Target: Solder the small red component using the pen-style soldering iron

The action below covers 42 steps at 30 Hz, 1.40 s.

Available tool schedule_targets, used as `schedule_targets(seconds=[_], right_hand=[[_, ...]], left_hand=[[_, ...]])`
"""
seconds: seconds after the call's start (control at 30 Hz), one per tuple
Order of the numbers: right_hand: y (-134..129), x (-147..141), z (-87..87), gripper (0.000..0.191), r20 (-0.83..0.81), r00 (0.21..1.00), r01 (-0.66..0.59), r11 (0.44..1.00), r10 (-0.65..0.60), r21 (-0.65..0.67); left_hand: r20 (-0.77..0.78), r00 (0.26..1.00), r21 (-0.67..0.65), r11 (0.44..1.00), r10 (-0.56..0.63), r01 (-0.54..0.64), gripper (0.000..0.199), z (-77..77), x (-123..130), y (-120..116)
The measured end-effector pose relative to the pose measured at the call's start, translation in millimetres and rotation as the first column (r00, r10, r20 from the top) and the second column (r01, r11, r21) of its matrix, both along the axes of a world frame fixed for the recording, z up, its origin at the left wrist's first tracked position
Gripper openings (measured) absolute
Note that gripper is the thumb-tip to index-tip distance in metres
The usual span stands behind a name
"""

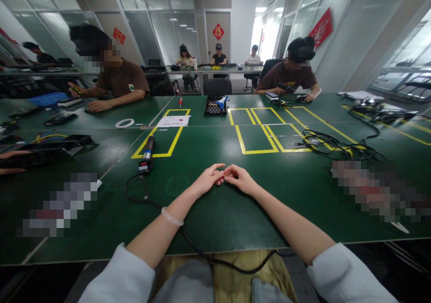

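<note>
Above the green table (198, 222), my left hand (208, 179) and my right hand (240, 179) meet at the fingertips. Between them shows a small red piece (222, 177), too small to make out in kind. Both hands are closed around it, the right in a pinch, the left with its index finger stretched out past it. To the left lies a dark cylindrical tool (148, 148) with a blue band, apart from my hands. Its black cable (125, 188) runs under my left forearm and over the table's front edge to my lap.
Yellow tape outlines (261, 151) mark the tabletop. Beyond them stands a black tray (215, 110) of small parts with a blue-and-white item. A white sheet (173, 121) and a tape roll (124, 123) lie left; tangled cables (323, 141) lie right. Co-workers sit across and beside.
</note>
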State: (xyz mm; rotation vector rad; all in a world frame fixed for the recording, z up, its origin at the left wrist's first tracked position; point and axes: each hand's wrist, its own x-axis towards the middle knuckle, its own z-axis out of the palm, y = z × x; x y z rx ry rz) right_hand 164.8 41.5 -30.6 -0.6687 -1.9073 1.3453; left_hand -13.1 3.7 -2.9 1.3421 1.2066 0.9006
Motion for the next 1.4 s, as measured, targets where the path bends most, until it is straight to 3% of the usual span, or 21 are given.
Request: schedule_targets(seconds=[0.13,0.23,0.37,0.6,0.77,0.83,0.87,0.97,1.0,1.07,1.2,1.4], right_hand=[[1.4,0.3,-4.9,0.021,-0.023,0.999,0.029,1.000,-0.029,0.011],[1.8,0.7,-6.3,0.024,-0.055,0.998,0.033,0.999,-0.034,-0.026],[3.0,2.5,-5.6,0.021,-0.011,0.998,0.063,0.998,-0.064,-0.024],[2.6,5.8,-2.9,0.018,0.023,0.996,0.080,0.996,-0.081,0.043],[2.5,7.7,-2.0,0.015,0.058,0.996,0.070,0.996,-0.073,0.056],[3.2,8.9,-3.2,0.019,0.052,0.996,0.073,0.996,-0.076,0.046],[3.5,9.4,-3.9,0.022,0.048,0.996,0.077,0.996,-0.079,0.042],[3.7,10.3,-4.9,0.026,0.071,0.993,0.087,0.995,-0.091,0.055],[3.5,10.4,-4.8,0.024,0.089,0.991,0.091,0.994,-0.096,0.065],[3.0,10.4,-4.2,0.022,0.120,0.987,0.095,0.992,-0.105,0.081],[2.7,10.7,-3.5,0.021,0.127,0.987,0.087,0.993,-0.097,0.082],[3.6,10.5,-4.8,0.019,0.133,0.985,0.097,0.990,-0.110,0.105]], left_hand=[[0.034,0.999,-0.021,0.999,0.030,-0.029,0.036,-3.8,-1.5,-3.1],[0.017,1.000,0.073,0.997,0.013,-0.014,0.031,-5.6,-1.4,-4.1],[-0.083,0.997,0.235,0.972,0.005,0.015,0.027,-8.0,-1.9,-3.3],[-0.187,0.982,0.297,0.954,0.012,0.045,0.024,-10.3,0.8,-6.5],[-0.369,0.929,0.371,0.921,0.034,0.114,0.030,2.6,-11.6,-3.4],[-0.526,0.827,0.449,0.890,0.199,0.072,0.040,10.3,-35.7,1.4],[-0.604,0.729,0.497,0.867,0.322,0.029,0.045,13.4,-52.3,3.7],[-0.717,0.264,0.609,0.764,0.645,-0.212,0.059,17.0,-111.0,6.0],[-0.732,0.128,0.615,0.729,0.670,-0.301,0.065,16.5,-130.1,4.8],[-0.785,-0.011,0.556,0.696,0.620,-0.454,0.069,14.0,-162.4,0.3],[-0.876,0.024,0.380,0.720,0.481,-0.580,0.064,10.1,-197.8,-6.0],[-0.903,0.067,0.309,0.750,0.425,-0.585,0.065,10.2,-202.6,-1.4]])
